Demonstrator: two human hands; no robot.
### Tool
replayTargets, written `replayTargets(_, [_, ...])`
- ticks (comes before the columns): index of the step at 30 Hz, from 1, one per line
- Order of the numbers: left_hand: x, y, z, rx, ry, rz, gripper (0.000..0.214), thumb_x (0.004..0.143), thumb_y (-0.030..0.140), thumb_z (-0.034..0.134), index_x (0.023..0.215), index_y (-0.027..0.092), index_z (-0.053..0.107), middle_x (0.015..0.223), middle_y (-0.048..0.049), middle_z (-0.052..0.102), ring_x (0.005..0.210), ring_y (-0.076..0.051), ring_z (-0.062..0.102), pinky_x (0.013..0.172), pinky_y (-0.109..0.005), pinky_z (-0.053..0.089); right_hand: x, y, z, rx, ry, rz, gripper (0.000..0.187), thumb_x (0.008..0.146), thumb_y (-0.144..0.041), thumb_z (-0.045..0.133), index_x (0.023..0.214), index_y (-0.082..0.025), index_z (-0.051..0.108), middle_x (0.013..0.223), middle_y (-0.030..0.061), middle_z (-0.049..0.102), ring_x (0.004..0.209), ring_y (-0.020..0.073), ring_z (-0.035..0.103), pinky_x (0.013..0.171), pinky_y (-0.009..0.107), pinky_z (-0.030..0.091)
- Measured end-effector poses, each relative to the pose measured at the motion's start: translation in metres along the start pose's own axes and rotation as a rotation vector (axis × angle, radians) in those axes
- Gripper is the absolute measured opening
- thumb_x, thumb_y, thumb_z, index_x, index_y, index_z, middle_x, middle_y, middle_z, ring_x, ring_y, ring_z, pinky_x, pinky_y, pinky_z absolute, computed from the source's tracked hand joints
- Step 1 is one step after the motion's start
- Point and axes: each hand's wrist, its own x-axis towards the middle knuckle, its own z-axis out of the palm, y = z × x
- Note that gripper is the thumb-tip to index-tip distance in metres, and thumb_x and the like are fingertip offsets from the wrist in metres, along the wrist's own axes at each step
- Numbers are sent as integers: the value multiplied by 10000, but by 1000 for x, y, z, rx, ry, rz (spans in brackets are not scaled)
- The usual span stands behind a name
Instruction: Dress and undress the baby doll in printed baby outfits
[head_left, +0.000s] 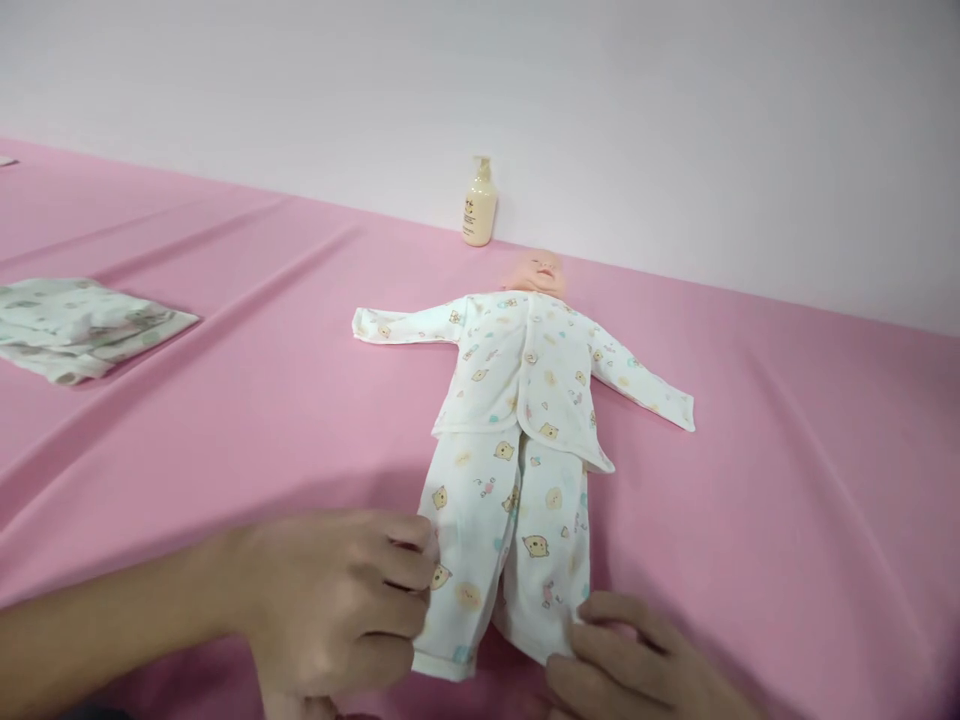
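Pink-covered table (787, 480) under everything. Doll (525, 370) lies face up just ahead of my hands, arms spread, in printed top and trousers (517, 520). Folded cloth (75, 325) well off beyond my left hand. My left hand (337, 600) pinches the outer edge of the near trouser leg. My right hand (637, 670) has curled fingers touching the other leg's hem; grip unclear. Pump bottle (478, 205) stands far ahead, past the doll's head.
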Motion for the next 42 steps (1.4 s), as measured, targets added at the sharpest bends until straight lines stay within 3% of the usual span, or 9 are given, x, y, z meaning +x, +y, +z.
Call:
replayTargets(3, [-1, 3, 7, 95, 103, 24, 400, 804, 455, 792, 655, 270, 470, 597, -13, 463, 584, -223, 458, 573, -435, 355, 7, 7, -5, -21, 100, 155, 234, 997, -178, 685, 779, -248, 636, 701, -25, 602, 683, 169, 496, 779, 369, 508])
replayTargets(7, [18, 16, 7, 217, 126, -148, 247, 927, 462, 755, 877, 254, 632, 767, -43, 645, 669, -221, 534, 641, -431, 371, 13, 16, -12, 6, 91, 184, 303, 1035, -282, 606, 742, -238, 544, 652, -17, 516, 642, 177, 398, 667, 366, 356])
replayTargets(10, [39, 32, 10, 320, 89, -321, 230, 996, 425, 694, 1049, 203, 670, 950, -76, 729, 797, -228, 573, 739, -436, 415, 13, 18, -15, 66, 45, 223, 287, 1022, -286, 586, 744, -234, 542, 664, -9, 531, 652, 180, 406, 673, 374, 324])
replayTargets(17, [64, 46, 32, 563, -70, -525, 202, 1020, 366, 679, 924, 189, 677, 956, -102, 699, 856, -259, 541, 743, -439, 395, 4, 23, -22, 103, -130, 296, 275, 979, -278, 627, 720, -231, 549, 691, 3, 588, 670, 179, 462, 675, 364, 320])
replayTargets(20, [70, 47, 36, 601, -123, -578, 182, 987, 347, 703, 908, 184, 696, 935, -108, 679, 864, -269, 538, 765, -450, 403, 4, 24, -23, 157, -147, 280, 232, 935, -218, 620, 715, -231, 544, 716, 6, 612, 686, 181, 482, 680, 362, 351])
replayTargets(26, [79, 47, 28, 527, -167, -630, 219, 955, 369, 693, 1019, 160, 690, 1016, -126, 693, 920, -279, 557, 818, -452, 418, 11, 17, -22, 278, -90, 221, 152, 821, -83, 579, 760, -221, 555, 771, 14, 639, 742, 179, 543, 773, 345, 447])
replayTargets(32, [78, 48, 25, 320, -82, -705, 273, 812, 390, 735, 910, 198, 567, 933, -72, 637, 864, -242, 532, 828, -438, 421, 13, 13, -24, 325, -8, 180, 208, 698, -56, 541, 715, -237, 438, 700, -6, 563, 678, 174, 500, 749, 338, 452])
replayTargets(37, [71, 55, 36, 374, -83, -656, 267, 823, 406, 728, 885, 201, 569, 865, -74, 587, 822, -248, 507, 812, -445, 420, 12, 6, -21, 323, 88, 134, 228, 740, -42, 515, 687, -246, 426, 636, -9, 527, 640, 183, 460, 692, 349, 426])
replayTargets(42, [63, 59, 42, 464, -86, -581, 205, 869, 350, 695, 949, 179, 616, 910, -95, 596, 851, -268, 513, 782, -446, 391, 8, -3, -15, 238, 18, 128, 243, 749, -45, 555, 650, -250, 470, 599, -1, 534, 643, 196, 447, 705, 373, 439])
